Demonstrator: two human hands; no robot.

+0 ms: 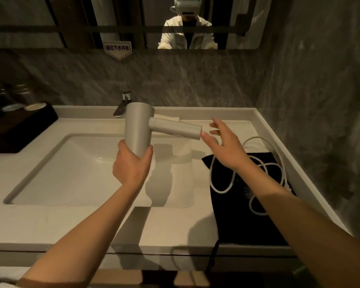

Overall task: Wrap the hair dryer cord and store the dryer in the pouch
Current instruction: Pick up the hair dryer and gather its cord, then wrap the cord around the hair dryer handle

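A light grey hair dryer (141, 126) is held above the sink, barrel upright and handle pointing right. My left hand (132, 165) grips the lower end of the barrel. Just right of the handle's end, my right hand (224, 144) has its fingers spread, the thumb tip close to the handle; I cannot tell whether it touches. The white cord (233, 179) lies in loose loops on a black pouch (245, 215), which rests flat on the counter at the right. My right forearm hides part of the cord and pouch.
A white sink basin (71, 173) with a chrome tap (123, 104) fills the counter's left and middle. A dark tray (19, 129) with glasses stands at the far left. Grey stone walls close in behind and at the right. A mirror (133, 21) hangs above.
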